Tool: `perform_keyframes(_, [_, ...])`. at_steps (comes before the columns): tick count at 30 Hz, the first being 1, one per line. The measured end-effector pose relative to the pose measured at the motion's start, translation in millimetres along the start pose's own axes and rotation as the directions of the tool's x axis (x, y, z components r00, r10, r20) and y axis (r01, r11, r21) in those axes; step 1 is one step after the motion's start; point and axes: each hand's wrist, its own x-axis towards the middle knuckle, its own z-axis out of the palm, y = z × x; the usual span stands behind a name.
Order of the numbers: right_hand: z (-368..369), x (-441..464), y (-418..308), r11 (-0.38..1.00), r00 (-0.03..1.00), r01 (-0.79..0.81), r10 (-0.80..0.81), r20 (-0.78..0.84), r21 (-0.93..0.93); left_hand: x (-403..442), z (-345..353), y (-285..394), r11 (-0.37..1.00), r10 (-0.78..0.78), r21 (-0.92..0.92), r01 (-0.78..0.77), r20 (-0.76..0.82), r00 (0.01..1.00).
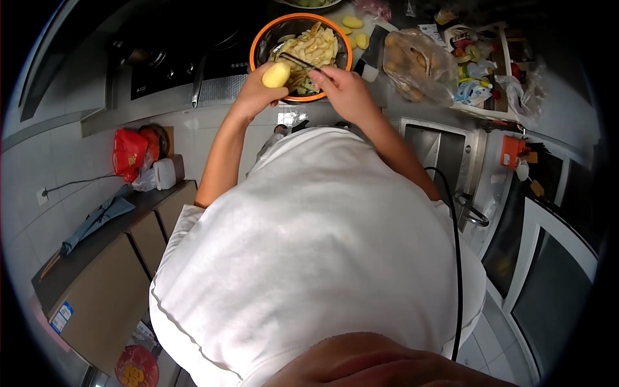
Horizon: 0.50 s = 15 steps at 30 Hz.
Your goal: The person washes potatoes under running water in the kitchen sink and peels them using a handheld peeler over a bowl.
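Observation:
My left hand (256, 93) is wrapped round a peeled yellow potato (276, 75) above the near left edge of a basin (349, 55) with an orange rim. My right hand (345, 90) grips a slim dark peeler (298, 62), which reaches left over the basin towards the potato. Its blade is too small to make out clearly. A pile of pale strips, apparently potato peelings (313, 46), lies in the basin. Several peeled potatoes (353, 22) rest on the counter just beyond its right side.
A clear plastic bag of unpeeled potatoes (419, 64) sits right of the basin. Beyond it stands a white crate (509, 71) of packets and bottles. A gas hob (164, 77) is at the left, a steel sink (438, 151) at the right. A dish (309, 3) shows at the top edge.

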Motion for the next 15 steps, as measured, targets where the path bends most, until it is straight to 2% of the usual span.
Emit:
perform_keyframes(2, [8.4,-1.9,-0.7,0.994,0.996,0.086,-0.088,-0.027,-0.062,0.3,-0.1,-1.5,0.993,0.118,-0.017,-0.117,0.044,0.992])
perform_keyframes(3, [12.1,2.0,10.6,0.98,0.994,0.063,-0.078,-0.071,-0.191,-1.1,-0.5,-1.8,0.993,0.115,-0.015,-0.115,0.046,0.992])
perform_keyframes(4, [10.6,3.6,17.5,0.98,0.994,0.06,-0.076,-0.073,-0.19,-3.7,-0.6,0.0,0.993,0.117,0.022,-0.118,0.049,0.992])
perform_keyframes(6, [-0.1,8.6,30.3,0.989,0.984,-0.064,0.04,-0.175,-0.133,1.3,-1.6,-0.9,0.99,0.125,0.058,-0.128,0.046,0.991])
perform_keyframes(8, [-4.2,3.7,26.0,0.995,0.986,-0.063,0.05,-0.159,-0.076,6.2,-2.4,-10.7,0.878,0.408,0.301,-0.373,-0.062,0.911])
perform_keyframes(10, [-9.8,0.7,18.6,0.991,0.989,-0.113,0.106,-0.099,-0.067,8.6,-5.2,-14.2,0.883,0.388,0.321,-0.342,-0.092,0.917])
perform_keyframes(11, [-10.5,0.2,14.8,0.989,0.989,-0.145,0.145,-0.031,-0.014,9.9,-4.9,-13.6,0.783,0.514,0.461,-0.418,-0.102,0.852])
perform_keyframes(12, [-6.3,0.7,16.7,0.989,0.989,-0.148,0.147,-0.033,-0.015,10.1,-4.1,-13.7,0.659,0.628,0.59,-0.466,-0.091,0.772])
perform_keyframes(14, [5.7,2.4,14.5,0.937,0.998,0.023,-0.001,-0.064,0.349,17.4,-4.7,-20.2,0.673,0.65,0.523,-0.523,-0.08,0.756])
perform_keyframes(15, [8.3,1.8,13.0,0.894,0.999,-0.025,0.038,-0.02,0.448,19.1,-5.9,-24.0,0.681,0.671,0.454,-0.575,-0.072,0.738])
